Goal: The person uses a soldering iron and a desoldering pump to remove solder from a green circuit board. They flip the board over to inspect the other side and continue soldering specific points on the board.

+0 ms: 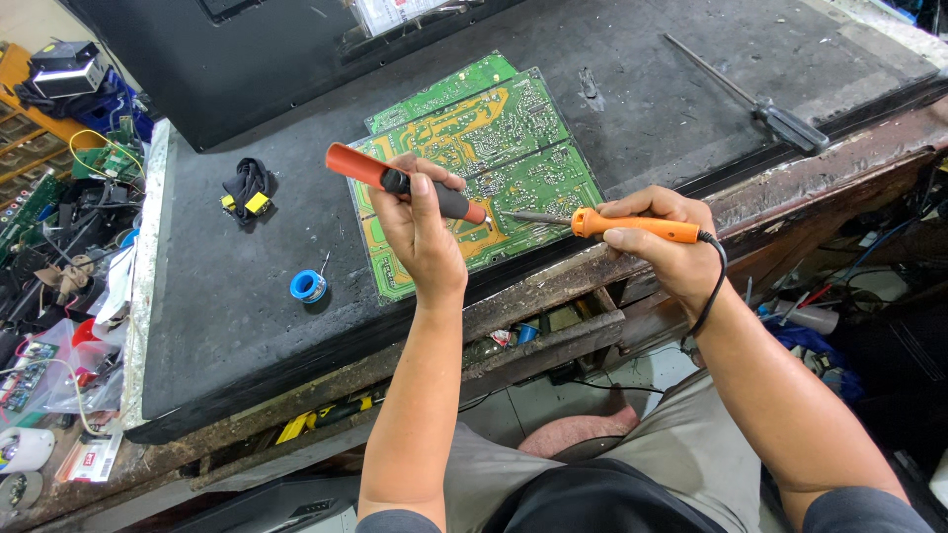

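Two hands work over a green circuit board (494,148) lying flat on the dark counter (227,296). Left hand (420,232) has its fingers (434,180) curled tight around a red-and-black desoldering pump (400,182), whose long axis slants from upper left down to lower right, nozzle on the board. Right hand (667,247) pinches an orange soldering iron (617,225) between thumb and closed fingers; it lies nearly level, tip pointing left toward the pump's nozzle, black cord trailing off past the wrist. Near the board's left edge sits a blue solder spool (308,286), farther up a black-and-yellow bundle (246,190). One screwdriver (760,99) rests well apart at upper right.
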